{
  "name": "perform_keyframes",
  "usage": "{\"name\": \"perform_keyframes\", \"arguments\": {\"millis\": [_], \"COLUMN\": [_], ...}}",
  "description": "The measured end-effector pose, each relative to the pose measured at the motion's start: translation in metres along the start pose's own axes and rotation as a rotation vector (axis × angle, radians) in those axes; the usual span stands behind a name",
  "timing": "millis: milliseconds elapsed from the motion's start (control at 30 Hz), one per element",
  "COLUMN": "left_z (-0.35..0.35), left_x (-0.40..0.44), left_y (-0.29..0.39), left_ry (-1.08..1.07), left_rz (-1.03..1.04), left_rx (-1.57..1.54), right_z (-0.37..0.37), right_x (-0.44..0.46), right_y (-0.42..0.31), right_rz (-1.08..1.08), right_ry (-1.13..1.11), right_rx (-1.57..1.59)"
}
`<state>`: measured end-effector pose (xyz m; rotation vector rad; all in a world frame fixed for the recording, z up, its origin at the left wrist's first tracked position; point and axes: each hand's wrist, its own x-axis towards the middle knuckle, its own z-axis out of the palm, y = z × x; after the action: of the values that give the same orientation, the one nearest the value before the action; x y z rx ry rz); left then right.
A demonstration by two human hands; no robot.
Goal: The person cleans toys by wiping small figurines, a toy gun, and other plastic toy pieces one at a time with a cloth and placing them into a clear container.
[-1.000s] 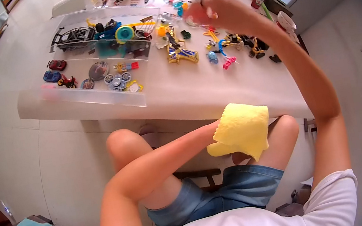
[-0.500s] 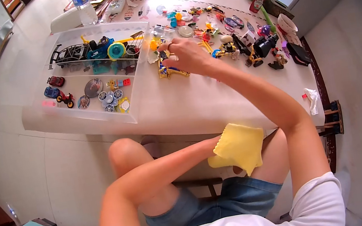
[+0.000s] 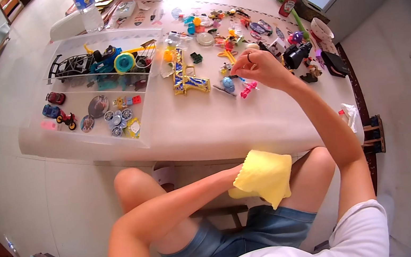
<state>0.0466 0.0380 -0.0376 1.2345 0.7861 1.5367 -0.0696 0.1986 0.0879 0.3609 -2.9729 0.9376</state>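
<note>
Over the right-middle of the table, my right hand (image 3: 265, 69) wears a dark ring and hovers with loosely bent fingers. Nothing shows between its fingertips. A blue round toy (image 3: 228, 85) and a pink figure (image 3: 248, 89) lie just below it, with an orange-gold piece (image 3: 226, 55) by the fingertips. To the left lies an L-shaped gold-and-blue toy (image 3: 185, 79), apart from the hand. Low over my thigh, my left hand (image 3: 236, 173) grips a yellow cloth (image 3: 263, 173), which drapes over it and hides most of the fingers.
A clear divided box (image 3: 84, 142) at the left holds toy cars, a black vehicle frame and spinners. Small toys spread across the back; binoculars (image 3: 297, 56), a black wallet (image 3: 336, 63) and a white bowl (image 3: 321, 29) are at the right. A water bottle (image 3: 88, 12) stands back left.
My right hand has left the gold-and-blue toy and moved right. That toy now shows whole on the table. My left hand stays low with the cloth; the view has shifted slightly.
</note>
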Motion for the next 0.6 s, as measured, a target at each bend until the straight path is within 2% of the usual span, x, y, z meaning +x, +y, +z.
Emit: {"name": "perform_keyframes", "arguments": {"millis": [67,167,267,300,400,433,467,500,567,600], "left_z": [-0.003,-0.001,0.004,0.004,0.0,-0.002,-0.002,-0.002,-0.003,-0.004], "left_x": [0.003,0.018,0.02,0.008,0.012,0.014,0.014,0.015,0.023,0.026], "left_y": [-0.004,0.03,0.035,0.0,0.018,0.021,0.017,0.014,0.024,0.025], "left_ry": [-0.062,-0.272,-0.266,-0.053,-0.083,-0.084,-0.033,0.022,-0.047,-0.07], "left_rz": [0.01,-0.119,-0.041,-0.097,-0.209,-0.216,-0.226,-0.235,-0.101,-0.067], "left_rx": [0.14,0.715,0.772,-0.02,0.171,0.227,0.076,-0.075,0.355,0.471], "right_z": [-0.002,0.004,0.003,0.001,-0.019,-0.031,-0.042,-0.057,-0.064,-0.065], "right_x": [-0.011,-0.024,-0.039,-0.044,-0.05,-0.049,-0.05,-0.051,-0.055,-0.055], "right_y": [-0.013,-0.016,-0.019,-0.014,0.021,0.041,0.059,0.078,0.105,0.119], "right_rz": [0.021,-0.036,-0.132,-0.068,-0.028,0.004,0.092,0.158,0.167,0.167], "right_ry": [0.09,0.12,0.181,0.191,0.302,0.36,0.443,0.396,0.465,0.5], "right_rx": [0.113,0.145,0.075,0.104,0.025,-0.116,-0.155,-0.342,-0.562,-0.672]}}
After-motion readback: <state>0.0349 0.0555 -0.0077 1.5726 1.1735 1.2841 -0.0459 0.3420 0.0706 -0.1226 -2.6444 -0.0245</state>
